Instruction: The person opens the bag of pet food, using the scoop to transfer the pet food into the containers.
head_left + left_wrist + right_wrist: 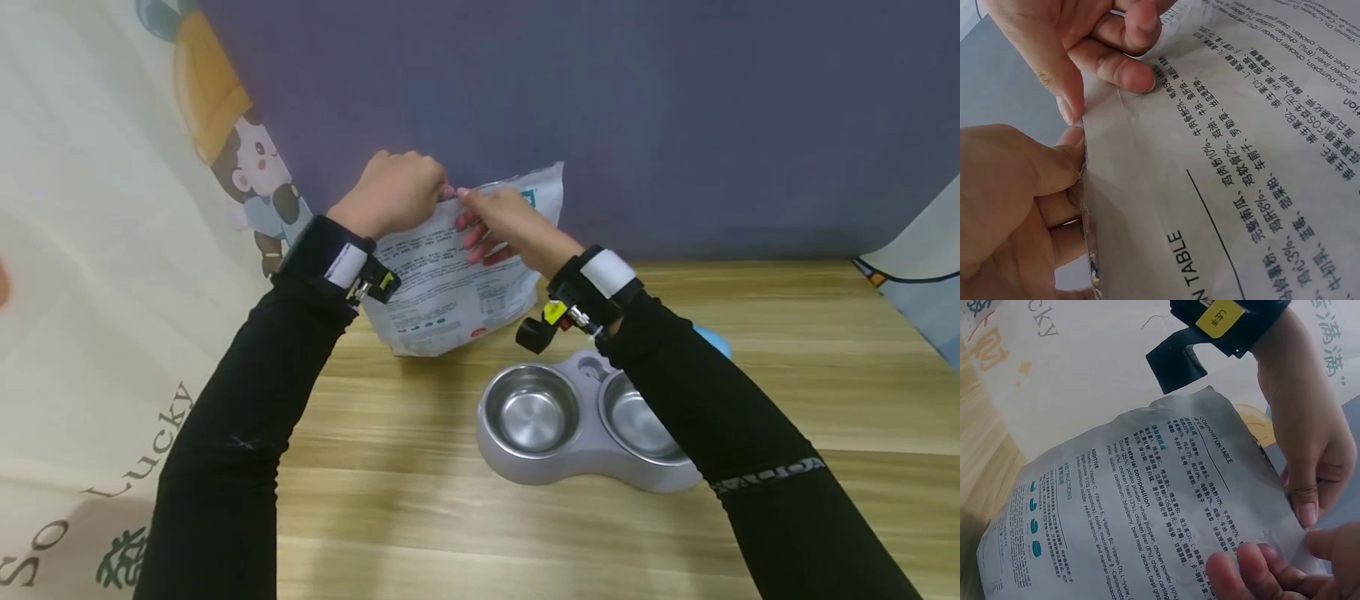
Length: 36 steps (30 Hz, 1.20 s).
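A white printed pet food bag [450,283] stands on the table, leaning back a little, its top edge uppermost. At that edge, left of the middle, my left hand [401,187] pinches the bag. Right beside it my right hand [510,221] pinches the same edge between thumb and forefinger, its other fingers loose in front of the printed face. In the left wrist view the thumb tips of the left hand [1010,187] and right hand [1104,44] nearly meet along the rim. The bag [1116,506] shows its ingredient panel in the right wrist view; its contents are hidden.
A grey double feeder [517,471] with two steel bowls [531,410] stands on the wooden table [360,517], partly under the right forearm. Something blue [712,340] shows behind that sleeve. A dark panel [675,125] rises behind the bag; a printed cloth [90,250] hangs at left.
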{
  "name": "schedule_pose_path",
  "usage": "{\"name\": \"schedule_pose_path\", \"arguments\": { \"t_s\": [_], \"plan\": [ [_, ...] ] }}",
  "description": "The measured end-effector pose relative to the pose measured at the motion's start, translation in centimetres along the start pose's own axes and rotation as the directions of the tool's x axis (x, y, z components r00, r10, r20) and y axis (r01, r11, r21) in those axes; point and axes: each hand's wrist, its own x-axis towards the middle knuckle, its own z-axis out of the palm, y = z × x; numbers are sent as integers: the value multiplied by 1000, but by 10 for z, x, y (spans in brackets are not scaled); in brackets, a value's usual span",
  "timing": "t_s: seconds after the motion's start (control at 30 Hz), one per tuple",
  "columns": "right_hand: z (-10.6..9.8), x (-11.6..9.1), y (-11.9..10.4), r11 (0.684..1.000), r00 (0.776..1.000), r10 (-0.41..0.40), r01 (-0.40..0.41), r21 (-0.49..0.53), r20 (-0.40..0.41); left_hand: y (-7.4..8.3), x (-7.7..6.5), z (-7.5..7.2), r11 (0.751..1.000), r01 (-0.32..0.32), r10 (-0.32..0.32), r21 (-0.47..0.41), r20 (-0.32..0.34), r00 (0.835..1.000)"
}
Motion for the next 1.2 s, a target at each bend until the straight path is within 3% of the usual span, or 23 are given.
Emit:
{"name": "schedule_pose_path", "arguments": {
  "t_s": [0.8, 1.07, 1.2],
  "plan": [
    [5, -1, -3, 996, 998, 69, -68, 50, -7, -1, -5, -1, 1000, -30, 31, 7, -27, 999],
    [6, -1, -8, 986, 995, 95, -97, 132, 20, -1, -8, -1, 998, -66, 66, 12, -57, 996],
    [10, 1, -13, 968, 994, 107, -111, 226, 31, 1, -9, 0, 994, -99, 102, 39, -86, 991]
  ]
}}
